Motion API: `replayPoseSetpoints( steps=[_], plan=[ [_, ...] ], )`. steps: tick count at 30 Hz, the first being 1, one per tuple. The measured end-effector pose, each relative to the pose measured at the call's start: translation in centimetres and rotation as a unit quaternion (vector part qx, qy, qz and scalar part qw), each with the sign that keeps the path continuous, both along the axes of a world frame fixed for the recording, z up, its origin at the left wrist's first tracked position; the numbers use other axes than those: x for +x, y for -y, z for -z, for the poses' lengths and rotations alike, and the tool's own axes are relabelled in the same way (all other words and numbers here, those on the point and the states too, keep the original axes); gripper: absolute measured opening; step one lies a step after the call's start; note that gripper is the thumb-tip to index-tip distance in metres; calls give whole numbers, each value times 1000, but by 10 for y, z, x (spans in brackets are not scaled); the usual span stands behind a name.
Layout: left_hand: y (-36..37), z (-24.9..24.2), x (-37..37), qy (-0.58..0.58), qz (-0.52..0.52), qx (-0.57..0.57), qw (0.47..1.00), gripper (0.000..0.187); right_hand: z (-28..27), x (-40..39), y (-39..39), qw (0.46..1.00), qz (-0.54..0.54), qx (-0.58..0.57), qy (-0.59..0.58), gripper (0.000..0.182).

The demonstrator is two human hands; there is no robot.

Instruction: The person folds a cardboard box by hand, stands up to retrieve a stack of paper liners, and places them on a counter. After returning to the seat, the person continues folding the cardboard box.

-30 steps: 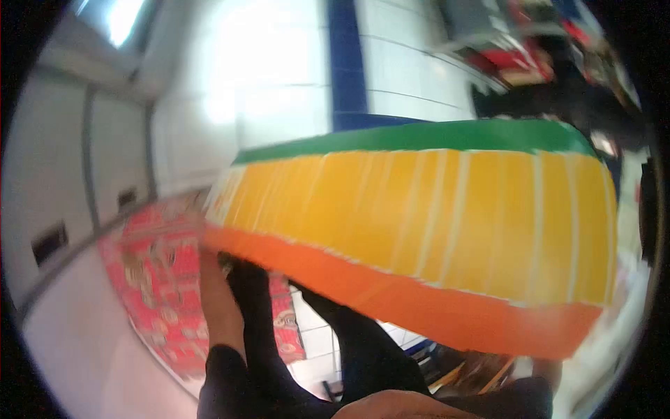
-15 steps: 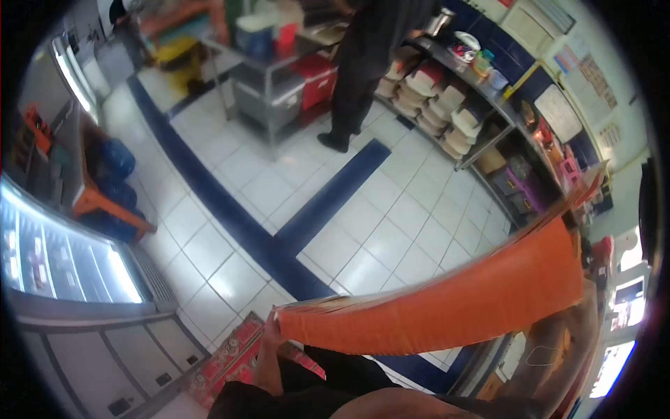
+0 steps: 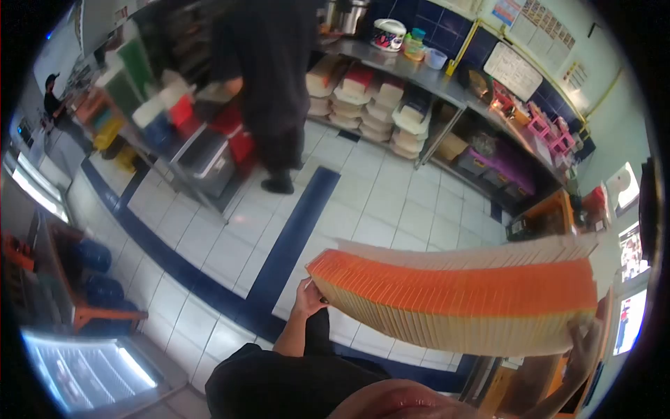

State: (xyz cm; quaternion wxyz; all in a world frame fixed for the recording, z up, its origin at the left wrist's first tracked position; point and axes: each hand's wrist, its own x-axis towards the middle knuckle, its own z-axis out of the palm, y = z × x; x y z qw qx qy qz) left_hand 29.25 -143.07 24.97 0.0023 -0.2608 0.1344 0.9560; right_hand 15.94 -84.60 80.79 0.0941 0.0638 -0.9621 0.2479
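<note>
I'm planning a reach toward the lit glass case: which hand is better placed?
Left, I'd judge. The left hand holds the end of the long orange-and-cream stack nearer the lit glass case; the right hand is at the far end. Both support it, so freeing either could tip it.

floor (image 3: 391, 209): glossy white tile, blue strips, reflecting light
bench (image 3: 433, 78): smooth metal top, showing dull sheen
held stack (image 3: 453, 290): looking like paper or card, matt orange, edges ridged
bottles (image 3: 94, 255): blue plastic, looking smooth
trousers (image 3: 276, 143): dark cloth, looking matt
whiteboard (image 3: 513, 72): smooth, pale
</note>
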Motion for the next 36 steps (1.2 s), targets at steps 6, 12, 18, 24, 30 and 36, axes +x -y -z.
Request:
replayPoseSetpoints(
  steps=[6,12,18,24,30,36],
  plan=[
    [60,-11,-193,30,52,-52,997,60,17,-63,15,996,4,82,-25,41],
    [102,-27,-368,-16,119,-101,988,52,43,-130,18,976,212,-36,-26,53],
    [130,-34,-487,-42,67,-82,994,47,70,-253,67,940,245,-224,-79,52],
    [195,15,-593,-51,10,-81,995,42,72,-400,94,973,138,-181,21,42],
    [261,4,-702,-49,-36,-67,996,44,83,-515,263,903,141,-404,46,46],
    [327,-21,-813,-25,-82,-40,996,45,128,-602,297,947,165,-269,61,46]
  ],
)
